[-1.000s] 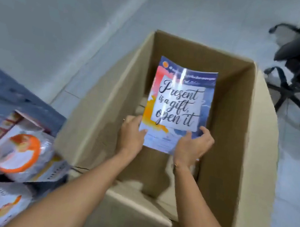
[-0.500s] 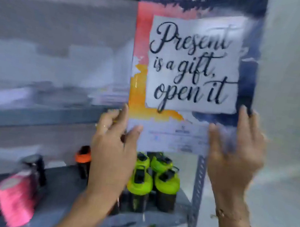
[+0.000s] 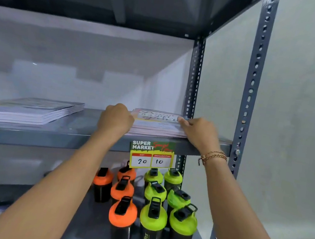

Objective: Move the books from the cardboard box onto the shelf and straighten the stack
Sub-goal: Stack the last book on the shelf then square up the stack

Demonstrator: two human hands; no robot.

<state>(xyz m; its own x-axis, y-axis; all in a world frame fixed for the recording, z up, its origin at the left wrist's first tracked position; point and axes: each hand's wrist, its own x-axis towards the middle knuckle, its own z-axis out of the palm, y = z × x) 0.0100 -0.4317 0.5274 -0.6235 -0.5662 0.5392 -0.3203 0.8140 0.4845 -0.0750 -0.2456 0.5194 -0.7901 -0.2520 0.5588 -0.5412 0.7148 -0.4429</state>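
Bracketing the book stack (image 3: 156,126) on the shelf (image 3: 83,129), our left hand (image 3: 115,120) presses its side, fingers curled; our right hand (image 3: 198,133) clamps the opposite edge.

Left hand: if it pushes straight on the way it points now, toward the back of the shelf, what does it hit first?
Probably nothing soon: the left hand sits against the book stack, with bare shelf beyond it up to the back wall. Depth is unclear.

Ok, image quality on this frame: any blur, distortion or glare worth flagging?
Head view: wide-angle bends the shelf post; the left book stack is soft, and the top cover between both hands is too foreshortened to read; price tag sharp; no strong glare.
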